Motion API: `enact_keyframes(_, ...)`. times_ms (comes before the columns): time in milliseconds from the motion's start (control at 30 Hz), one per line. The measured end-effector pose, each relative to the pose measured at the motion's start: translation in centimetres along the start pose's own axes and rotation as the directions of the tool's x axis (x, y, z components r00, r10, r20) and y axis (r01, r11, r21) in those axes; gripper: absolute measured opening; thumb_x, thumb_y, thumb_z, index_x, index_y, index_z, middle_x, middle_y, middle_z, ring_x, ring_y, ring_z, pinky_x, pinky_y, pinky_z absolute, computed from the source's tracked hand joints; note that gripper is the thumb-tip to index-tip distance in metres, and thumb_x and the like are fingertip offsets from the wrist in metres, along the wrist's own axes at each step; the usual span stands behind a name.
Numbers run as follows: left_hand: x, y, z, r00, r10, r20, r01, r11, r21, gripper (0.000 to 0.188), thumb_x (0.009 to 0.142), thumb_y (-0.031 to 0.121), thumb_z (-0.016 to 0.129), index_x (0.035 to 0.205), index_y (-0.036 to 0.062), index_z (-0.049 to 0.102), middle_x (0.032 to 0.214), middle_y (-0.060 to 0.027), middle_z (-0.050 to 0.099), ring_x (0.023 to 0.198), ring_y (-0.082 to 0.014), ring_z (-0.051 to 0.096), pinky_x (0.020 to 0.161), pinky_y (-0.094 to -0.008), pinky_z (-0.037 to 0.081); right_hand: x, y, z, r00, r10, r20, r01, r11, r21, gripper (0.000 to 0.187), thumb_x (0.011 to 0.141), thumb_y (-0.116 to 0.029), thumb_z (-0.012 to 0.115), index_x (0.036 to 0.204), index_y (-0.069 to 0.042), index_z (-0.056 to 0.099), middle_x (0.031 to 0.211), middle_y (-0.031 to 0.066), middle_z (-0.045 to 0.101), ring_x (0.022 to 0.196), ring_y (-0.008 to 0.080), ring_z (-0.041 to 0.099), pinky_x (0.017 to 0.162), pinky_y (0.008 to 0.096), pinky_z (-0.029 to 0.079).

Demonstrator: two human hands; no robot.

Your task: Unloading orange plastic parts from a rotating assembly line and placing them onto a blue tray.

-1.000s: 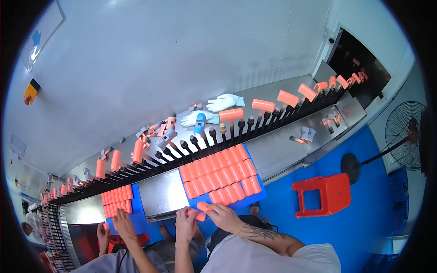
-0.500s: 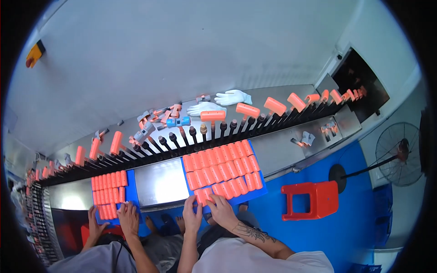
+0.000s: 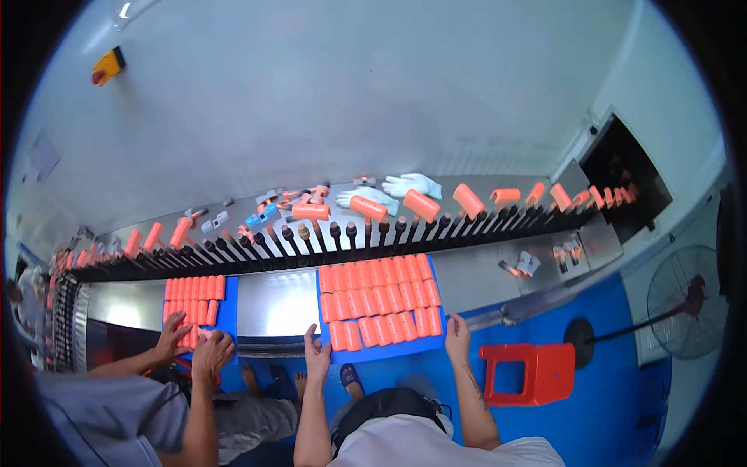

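Observation:
A blue board (image 3: pixel 381 352) in front of me carries several rows of orange half-round sleeves (image 3: pixel 380 299), with small gaps in the nearest row. My left hand (image 3: pixel 316 355) is at the board's near left corner, its thumb and fingers apart. Beside the near right corner is my right hand (image 3: pixel 458 339), fingers extended and pointing up. Neither hand holds a sleeve. Whether the fingertips touch the board's edge is hard to make out.
Behind the board runs a row of black spindles (image 3: pixel 336 233), some topped with orange sleeves (image 3: pixel 421 205). White gloves (image 3: pixel 412 185) lie beyond. At left, a co-worker's hands (image 3: pixel 210 352) work over another blue board (image 3: pixel 231 311). A red stool (image 3: pixel 537 373) and a fan (image 3: pixel 689 300) stand right.
My hands have left the near row of sleeves and spread to the board's two sides. The view has turned slightly. The capped spindles have shifted left along the row.

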State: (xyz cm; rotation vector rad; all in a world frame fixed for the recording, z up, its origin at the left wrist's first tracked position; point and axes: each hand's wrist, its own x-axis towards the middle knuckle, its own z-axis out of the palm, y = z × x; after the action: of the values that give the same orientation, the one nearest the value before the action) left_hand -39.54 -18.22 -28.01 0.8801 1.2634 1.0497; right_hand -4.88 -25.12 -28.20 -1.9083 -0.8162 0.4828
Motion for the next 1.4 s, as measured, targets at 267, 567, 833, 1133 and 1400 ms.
enact_keyframes(267, -11.4, -4.9, 16.4, 0.998, -0.039, -0.051, 0.036, 0.997, -0.070, 0.066, 0.081, -0.017, 0.048, 0.145, -0.0019, 0.039, 0.136, -0.0150, 0.057, 0.124, -0.0234, 0.057, 0.103, -0.0332, 0.047, 9.4, 11.6, -13.8, 0.958, 0.026, 0.286, -0.105, 0.958, 0.267, 0.030, 0.103, -0.020, 0.053, 0.111, 0.005, 0.065, 0.097, 0.0097, 0.069, 0.088, 0.0150, 0.062, 0.080, 0.0313, 0.050)
enact_keyframes(567, -35.6, -13.2, 25.7, 0.925, -0.027, -0.380, -0.058, 0.976, -0.211, 0.064, 0.085, -0.015, 0.051, 0.145, 0.0033, 0.040, 0.145, -0.0142, 0.047, 0.137, -0.0260, 0.044, 0.108, -0.0371, 0.042, 5.4, 15.7, -27.9, 0.820, -0.119, 0.560, -0.046, 0.961, 0.271, 0.030, 0.106, -0.019, 0.047, 0.113, 0.005, 0.065, 0.100, 0.0067, 0.068, 0.093, 0.0117, 0.058, 0.083, 0.0293, 0.048)
enact_keyframes(833, -66.3, -21.7, 25.4, 0.664, 0.007, -0.747, -0.279, 0.930, -0.239, 0.065, 0.084, -0.017, 0.050, 0.145, 0.0018, 0.038, 0.142, -0.0156, 0.052, 0.130, -0.0255, 0.052, 0.108, -0.0387, 0.043, -13.3, 18.5, -34.4, 0.469, -0.267, 0.842, 0.057, 0.960, 0.273, 0.028, 0.104, -0.017, 0.048, 0.109, 0.004, 0.066, 0.098, 0.0054, 0.068, 0.090, 0.0115, 0.058, 0.081, 0.0285, 0.048)
enact_keyframes(1133, -101.1, -30.0, 15.3, 0.245, -0.020, -0.969, -0.468, 0.873, -0.137, 0.069, 0.080, -0.015, 0.049, 0.146, -0.0031, 0.037, 0.139, -0.0165, 0.054, 0.127, -0.0268, 0.054, 0.105, -0.0364, 0.046, -48.8, 18.5, -38.2, 0.043, -0.359, 0.933, 0.074, 0.932, 0.355, 0.029, 0.101, -0.015, 0.049, 0.114, 0.004, 0.066, 0.100, 0.0146, 0.071, 0.093, 0.0199, 0.065, 0.084, 0.0329, 0.051)
enact_keyframes(1400, -126.1, -35.4, 5.6, 0.131, -0.134, -0.982, -0.510, 0.840, -0.183, 0.066, 0.077, -0.017, 0.049, 0.142, -0.0033, 0.042, 0.134, -0.0169, 0.058, 0.123, -0.0269, 0.058, 0.102, -0.0369, 0.048, -75.1, 19.2, -44.1, -0.205, -0.262, 0.943, 0.226, 0.925, 0.306, 0.030, 0.099, -0.016, 0.052, 0.116, 0.004, 0.067, 0.099, 0.0141, 0.072, 0.090, 0.0191, 0.066, 0.081, 0.0324, 0.051)
